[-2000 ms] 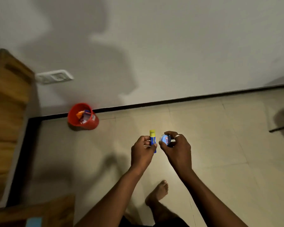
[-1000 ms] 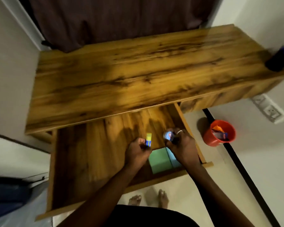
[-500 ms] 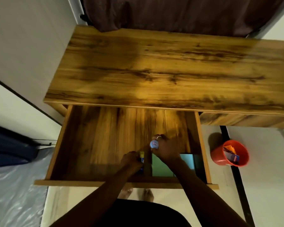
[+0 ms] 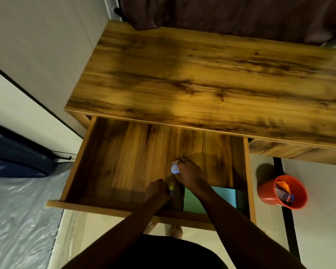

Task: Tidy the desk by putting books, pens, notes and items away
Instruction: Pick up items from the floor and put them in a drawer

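Observation:
A wooden desk (image 4: 211, 78) stands in front of me with its wide drawer (image 4: 124, 158) pulled out. Both my hands are inside the drawer near its front. My left hand (image 4: 156, 192) grips a blue glue stick with a yellow cap (image 4: 171, 188), held low against the drawer floor. My right hand (image 4: 188, 172) holds a small round light-blue item with a red label (image 4: 175, 169) in its fingers, just above the drawer floor. Green and light-blue notes (image 4: 224, 196) lie in the drawer's front right corner, partly hidden under my right forearm.
An orange bin (image 4: 268, 193) with wrappers in it stands on the floor right of the drawer. A dark curtain (image 4: 241, 14) hangs behind the desk. Clear plastic sheeting (image 4: 17, 220) and a dark blue object (image 4: 14, 158) lie to the left. My bare feet show below the drawer.
I turned from the floor and bin to the desk. Both hands went down into the open drawer, and the left hand has sunk lower with the glue stick.

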